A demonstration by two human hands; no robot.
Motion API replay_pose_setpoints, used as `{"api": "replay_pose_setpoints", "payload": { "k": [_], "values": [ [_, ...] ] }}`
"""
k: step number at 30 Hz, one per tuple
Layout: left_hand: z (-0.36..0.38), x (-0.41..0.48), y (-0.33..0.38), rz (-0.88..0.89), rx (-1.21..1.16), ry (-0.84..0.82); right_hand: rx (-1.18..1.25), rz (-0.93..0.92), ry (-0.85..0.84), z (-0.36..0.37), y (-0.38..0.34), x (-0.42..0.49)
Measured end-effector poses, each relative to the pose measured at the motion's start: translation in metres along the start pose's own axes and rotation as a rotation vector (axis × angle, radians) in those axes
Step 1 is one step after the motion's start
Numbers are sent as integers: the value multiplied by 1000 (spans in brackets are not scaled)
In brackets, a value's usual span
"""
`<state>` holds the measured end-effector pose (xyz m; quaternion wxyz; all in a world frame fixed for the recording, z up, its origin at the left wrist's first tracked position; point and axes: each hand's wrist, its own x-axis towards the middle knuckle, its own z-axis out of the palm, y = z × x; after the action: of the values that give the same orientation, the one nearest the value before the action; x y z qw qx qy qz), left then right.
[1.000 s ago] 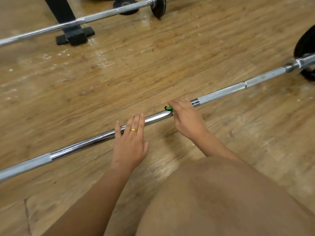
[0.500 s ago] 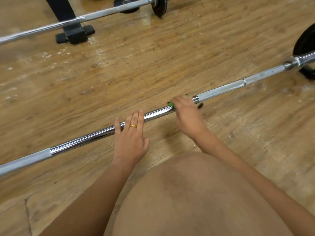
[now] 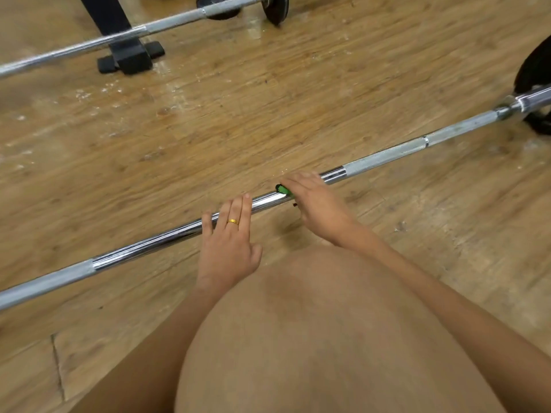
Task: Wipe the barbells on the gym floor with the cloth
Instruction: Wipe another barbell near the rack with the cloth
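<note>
Right grip (image 3: 316,204) curls over the small green cloth (image 3: 282,189), only a corner of it showing at the fingers, pressing it onto the long chrome steel barbell (image 3: 149,244), which lies diagonally on the worn wooden gym floor (image 3: 268,114). The left grip (image 3: 229,239) is flat, fingers straight across the smooth shaft just beside it, holding nothing. The step reads as mid-wipe on the smooth centre section. The next move likely calls for sliding the cloth right toward the knurled grey section (image 3: 384,158), with the left grip steadying so the bar doesn't roll. Room: open floor on the bar's far side, while the person's bent knee (image 3: 328,338) crowds the near side. A black weight plate (image 3: 533,73) caps the right end at the frame edge. The second silver barbell (image 3: 89,44) and black stand foot (image 3: 128,58) are well apart at far left.
</note>
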<state>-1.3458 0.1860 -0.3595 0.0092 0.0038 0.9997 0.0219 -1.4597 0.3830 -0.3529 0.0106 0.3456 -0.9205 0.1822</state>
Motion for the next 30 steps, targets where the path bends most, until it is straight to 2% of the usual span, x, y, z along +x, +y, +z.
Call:
{"api": "replay_pose_setpoints", "payload": {
  "k": [5, 9, 11, 15, 20, 26, 30],
  "values": [
    [7, -11, 7, -14, -26, 35, -26, 140, 47, -10, 13, -21],
    [2, -22, 16, 3, -104, 48, -34, -7, -36, -1, -9, -37],
    [-1, -28, 21, 32, -147, 54, -65, -23, -2, -7, 2, -44],
    [-3, -29, 22, 148, -225, 122, -120, 135, 107, -14, 7, -71],
    [2, -46, 15, 295, -163, 161, -136, -48, 47, -4, -15, -93],
    [-7, -77, 36, 294, -162, 84, -64, 101, 115, -18, -10, -115],
    [-5, -98, 46, 288, -123, 68, -53, -17, 34, -16, -20, -133]
  ]
}}
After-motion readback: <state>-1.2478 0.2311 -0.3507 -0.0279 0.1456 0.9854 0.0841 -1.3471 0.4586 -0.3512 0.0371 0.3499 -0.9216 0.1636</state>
